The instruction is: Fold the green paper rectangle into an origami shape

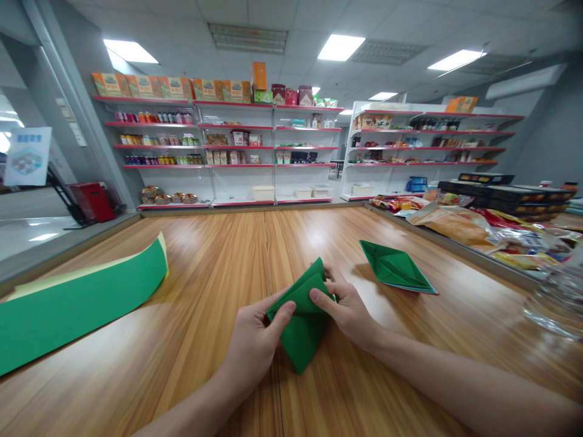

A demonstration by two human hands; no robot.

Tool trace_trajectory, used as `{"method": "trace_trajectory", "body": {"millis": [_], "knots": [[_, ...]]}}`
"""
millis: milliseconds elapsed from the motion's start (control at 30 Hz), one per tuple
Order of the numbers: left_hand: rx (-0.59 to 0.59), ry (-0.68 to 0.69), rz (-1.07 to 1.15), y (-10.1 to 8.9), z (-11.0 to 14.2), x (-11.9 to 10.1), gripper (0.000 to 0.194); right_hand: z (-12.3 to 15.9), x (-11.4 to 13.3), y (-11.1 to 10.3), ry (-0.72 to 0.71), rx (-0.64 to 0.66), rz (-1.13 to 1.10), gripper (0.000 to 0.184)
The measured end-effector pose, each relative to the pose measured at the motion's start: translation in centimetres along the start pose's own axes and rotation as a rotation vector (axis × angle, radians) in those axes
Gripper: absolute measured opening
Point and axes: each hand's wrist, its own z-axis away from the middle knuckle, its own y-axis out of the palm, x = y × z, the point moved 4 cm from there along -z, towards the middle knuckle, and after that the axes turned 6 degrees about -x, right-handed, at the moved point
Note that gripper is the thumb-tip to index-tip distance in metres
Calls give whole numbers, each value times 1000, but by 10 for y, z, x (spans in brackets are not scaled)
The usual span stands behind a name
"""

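Observation:
Between my hands, just above the wooden table, is a partly folded sheet of green paper (304,340) with one corner pointing down toward me. My left hand (258,335) pinches its left edge, thumb on top and fingers hidden behind. On the other side my right hand (347,308) grips the upper right part, its thumb pressing on the folded layer. A finished-looking green folded paper boat (397,267) lies on the table beyond my right hand. To the left rests a long green paper strip (86,303) with a pale yellow underside, its far end curling up.
The wood-grain table (209,261) has a seam down its middle. At right are snack packets (460,227), stacked black boxes (496,194) and a clear plastic container (555,300). Stocked shelves (237,127) stand behind; a red box (92,202) stands at left.

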Motion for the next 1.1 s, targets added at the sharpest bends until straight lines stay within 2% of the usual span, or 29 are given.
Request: {"method": "trace_trajectory", "body": {"millis": [267,633,733,867,1100], "knots": [[27,-5,28,0,1,3,30,1,0,1,34,-36,14,42],[14,-4,34,1,1,3,29,1,2,2,23,-52,29,42],[-5,-40,80,1,0,6,28,1,-1,0,26,-84,26,41],[-6,-105,162,2,-1,13,38,0,-5,-3,28,-147,48,41],[-72,-41,38,-2,-1,11,33,0,-2,-3,17,-108,55,40]]}}
